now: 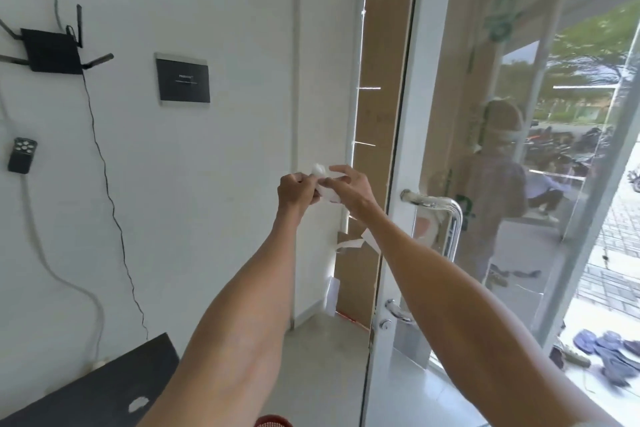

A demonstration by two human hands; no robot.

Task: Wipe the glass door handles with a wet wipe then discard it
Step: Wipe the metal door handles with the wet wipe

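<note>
White wipe (323, 184) pinched by left hand (298, 189); right hand (349, 184) grip unclear. Held loosely, it may drop before reaching the handle (450, 215) at three o'clock.

Probably a small office entrance. A glass door (450, 114) faces parked motorbikes (561, 146) outside. A router (52, 50) and plaque (183, 80) hang on the wall (207, 184).

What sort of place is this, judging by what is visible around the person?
Probably an office or shop entrance: a white-framed glass door with a metal pull handle looks onto a paved outdoor area, and a black plaque and a router hang on the white wall.
</note>
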